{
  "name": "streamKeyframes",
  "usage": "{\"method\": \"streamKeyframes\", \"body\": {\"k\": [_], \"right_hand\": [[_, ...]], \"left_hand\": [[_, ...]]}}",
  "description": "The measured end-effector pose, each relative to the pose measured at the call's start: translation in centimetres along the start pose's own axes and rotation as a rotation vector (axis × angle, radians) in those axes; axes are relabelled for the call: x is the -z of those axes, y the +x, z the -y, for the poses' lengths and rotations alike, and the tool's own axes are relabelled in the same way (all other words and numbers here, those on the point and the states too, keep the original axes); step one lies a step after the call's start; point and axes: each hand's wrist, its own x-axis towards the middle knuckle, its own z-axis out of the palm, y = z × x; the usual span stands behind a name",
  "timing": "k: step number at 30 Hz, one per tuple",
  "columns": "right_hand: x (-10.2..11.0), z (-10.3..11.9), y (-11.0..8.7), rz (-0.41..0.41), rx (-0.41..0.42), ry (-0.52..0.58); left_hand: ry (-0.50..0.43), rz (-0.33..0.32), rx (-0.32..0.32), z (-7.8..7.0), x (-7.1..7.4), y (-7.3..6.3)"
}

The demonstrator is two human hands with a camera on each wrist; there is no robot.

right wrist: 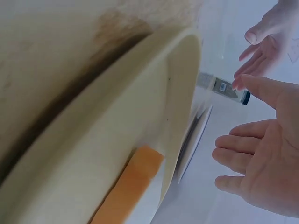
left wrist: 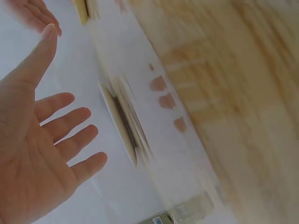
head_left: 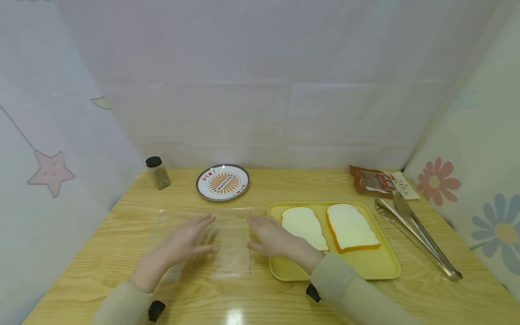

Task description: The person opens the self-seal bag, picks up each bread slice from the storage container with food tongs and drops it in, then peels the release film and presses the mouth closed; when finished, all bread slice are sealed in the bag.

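Lying beneath left grip (head_left: 184, 241): clear sheet (head_left: 233, 246)

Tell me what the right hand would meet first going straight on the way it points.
The right hand would probably meet the plate, seemingly just missing the left hand; its height is unclear, so it might pass above.

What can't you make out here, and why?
Head view: clear sheet, partly behind the left hand.
Head view: yellow tray, partly behind the right hand.
Head view: print on the jar, too small.
Left wrist view: jar's top, cut by bottom edge.
Right wrist view: bread slice, cut by bottom edge.
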Motion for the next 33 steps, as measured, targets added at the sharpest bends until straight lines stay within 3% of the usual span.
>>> {"method": "streamKeyframes", "body": {"k": [6,14,25,33], "right_hand": [[-0.5,0.7,0.7,0.086,-0.021,-0.091],[-1.0,1.4,1.1,0.184,-0.038,-0.160],[-1.2,1.3,1.7,0.259,-0.077,-0.193],[-1.5,1.4,1.7,0.294,-0.099,-0.206]], "left_hand": [[-0.053,0.117,-0.020,-0.1,-0.3,0.6],[-0.103,0.241,0.019,0.2,-1.1,1.0],[-0.062,0.280,0.027,0.9,-1.9,1.3],[-0.046,0.270,0.034,0.8,-1.8,1.4]]}}
